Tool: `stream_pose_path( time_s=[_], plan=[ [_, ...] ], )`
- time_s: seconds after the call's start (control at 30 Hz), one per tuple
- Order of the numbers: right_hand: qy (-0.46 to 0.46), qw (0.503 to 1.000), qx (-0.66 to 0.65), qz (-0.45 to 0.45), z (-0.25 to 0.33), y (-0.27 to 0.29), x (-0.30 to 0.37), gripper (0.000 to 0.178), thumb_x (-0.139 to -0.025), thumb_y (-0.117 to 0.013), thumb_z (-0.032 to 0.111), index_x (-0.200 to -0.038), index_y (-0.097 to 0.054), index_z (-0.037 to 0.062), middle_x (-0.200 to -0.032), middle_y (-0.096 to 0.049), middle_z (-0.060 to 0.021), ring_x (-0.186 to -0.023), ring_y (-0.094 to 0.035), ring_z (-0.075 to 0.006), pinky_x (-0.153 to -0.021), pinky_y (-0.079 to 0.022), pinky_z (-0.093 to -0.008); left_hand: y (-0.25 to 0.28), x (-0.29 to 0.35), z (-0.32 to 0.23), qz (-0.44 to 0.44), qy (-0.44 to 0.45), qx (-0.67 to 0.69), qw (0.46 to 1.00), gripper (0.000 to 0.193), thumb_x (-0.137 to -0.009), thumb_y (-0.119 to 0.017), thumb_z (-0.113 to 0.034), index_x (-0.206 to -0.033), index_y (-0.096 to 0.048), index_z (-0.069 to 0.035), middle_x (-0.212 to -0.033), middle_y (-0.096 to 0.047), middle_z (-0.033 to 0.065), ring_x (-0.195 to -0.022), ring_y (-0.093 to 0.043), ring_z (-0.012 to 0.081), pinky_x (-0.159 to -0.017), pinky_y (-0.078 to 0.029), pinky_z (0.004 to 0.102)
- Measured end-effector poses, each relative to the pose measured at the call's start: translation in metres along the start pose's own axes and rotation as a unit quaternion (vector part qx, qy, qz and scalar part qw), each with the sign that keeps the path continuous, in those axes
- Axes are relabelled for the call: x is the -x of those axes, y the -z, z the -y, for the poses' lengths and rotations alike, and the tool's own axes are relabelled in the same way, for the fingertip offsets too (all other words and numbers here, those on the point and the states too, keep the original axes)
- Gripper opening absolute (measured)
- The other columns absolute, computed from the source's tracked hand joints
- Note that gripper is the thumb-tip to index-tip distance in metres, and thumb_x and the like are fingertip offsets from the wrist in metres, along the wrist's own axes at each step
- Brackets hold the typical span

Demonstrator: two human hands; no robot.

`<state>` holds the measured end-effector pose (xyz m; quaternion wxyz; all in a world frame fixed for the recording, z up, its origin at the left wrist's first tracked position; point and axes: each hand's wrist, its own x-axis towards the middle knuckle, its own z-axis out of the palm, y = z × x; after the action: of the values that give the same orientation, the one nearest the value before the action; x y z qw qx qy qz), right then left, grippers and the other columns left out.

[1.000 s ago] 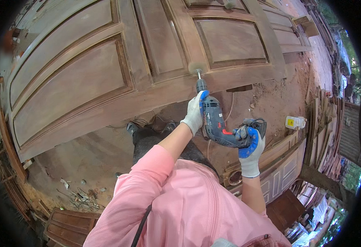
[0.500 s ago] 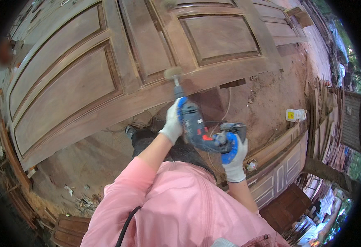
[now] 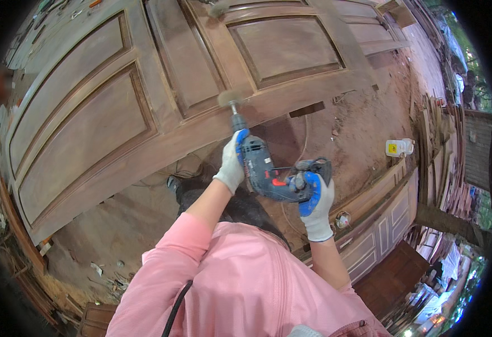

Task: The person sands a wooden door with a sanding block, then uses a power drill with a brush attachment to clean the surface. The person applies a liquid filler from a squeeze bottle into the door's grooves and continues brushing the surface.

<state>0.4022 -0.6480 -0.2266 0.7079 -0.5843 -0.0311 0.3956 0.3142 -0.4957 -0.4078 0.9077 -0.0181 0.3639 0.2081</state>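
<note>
A dark grey corded-looking power drill (image 3: 258, 164) with a red trigger area is held in both my gloved hands. My left hand (image 3: 231, 165), in a white glove with a blue palm, wraps round its front near the chuck. My right hand (image 3: 318, 209), in a like glove, grips the rear handle. From the chuck a steel shaft carries a round, blurred sanding wheel (image 3: 232, 99). The wheel is against or just over the near rail of a brown panelled wooden door (image 3: 181, 132), close to a panel corner. Blur hides whether they touch.
Another round sanding head (image 3: 218, 10) shows at the door's far side. Cables (image 3: 187, 168) lie on the dusty floor under the near edge. To the right are a white jug (image 3: 399, 147), a small round container (image 3: 342, 219), leaning doors (image 3: 378, 241) and stacked boards (image 3: 440, 135).
The door has shifted left in view. Against it, the drill's wheel has moved slightly right along the near rail. Both hands keep their hold on the drill.
</note>
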Motion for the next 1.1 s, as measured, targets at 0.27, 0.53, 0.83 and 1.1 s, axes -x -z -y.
stream_pose_path(
  time_s=[0.27, 0.53, 0.83, 1.1],
  plan=[
    [0.0, 1.0, 0.012, -0.005, 0.002, -0.002, -0.006, 0.021, -0.093, -0.055, 0.005, -0.11, -0.063, -0.0061, -0.074, -0.058, -0.0082, -0.066, -0.059, -0.0207, -0.078, -0.057, -0.0414, -0.003, -0.008, -0.003, 0.012, -0.001, -0.01, 1.0, 0.027, -0.096, -0.065, -0.038, -0.094, -0.07, -0.012, -0.084, -0.073, 0.0087, -0.072, -0.07, 0.027, -0.073, -0.06, 0.0426],
    [0.001, 0.999, 0.037, -0.022, 0.002, -0.011, -0.002, 0.023, -0.092, -0.055, 0.004, -0.11, -0.062, -0.0077, -0.074, -0.059, -0.0092, -0.066, -0.06, -0.0232, -0.074, -0.056, -0.0407, 0.003, -0.002, -0.006, 0.021, 0.015, -0.005, 1.0, 0.026, -0.098, -0.063, -0.038, -0.095, -0.07, -0.013, -0.086, -0.074, 0.0093, -0.074, -0.071, 0.0272, -0.073, -0.061, 0.0428],
    [0.05, 0.999, -0.008, -0.015, 0.018, 0.014, -0.027, 0.019, -0.095, -0.054, 0.003, -0.108, -0.064, -0.0073, -0.076, -0.063, -0.0088, -0.068, -0.063, -0.0195, -0.074, -0.057, -0.0361, -0.029, -0.038, 0.008, 0.036, 0.02, -0.035, 0.999, 0.033, -0.098, -0.064, -0.042, -0.098, -0.071, -0.01, -0.085, -0.074, 0.0103, -0.073, -0.07, 0.0287, -0.072, -0.06, 0.045],
    [0.013, 0.999, 0.031, 0.001, 0.006, 0.01, -0.011, 0.019, -0.095, -0.054, 0.001, -0.11, -0.064, -0.0056, -0.08, -0.064, -0.0096, -0.067, -0.062, -0.0193, -0.071, -0.055, -0.0325, -0.013, -0.006, 0.001, 0.025, 0.029, 0.011, 0.999, 0.03, -0.097, -0.063, -0.041, -0.091, -0.069, -0.012, -0.086, -0.074, 0.0094, -0.073, -0.07, 0.0286, -0.073, -0.06, 0.0449]
  ],
)
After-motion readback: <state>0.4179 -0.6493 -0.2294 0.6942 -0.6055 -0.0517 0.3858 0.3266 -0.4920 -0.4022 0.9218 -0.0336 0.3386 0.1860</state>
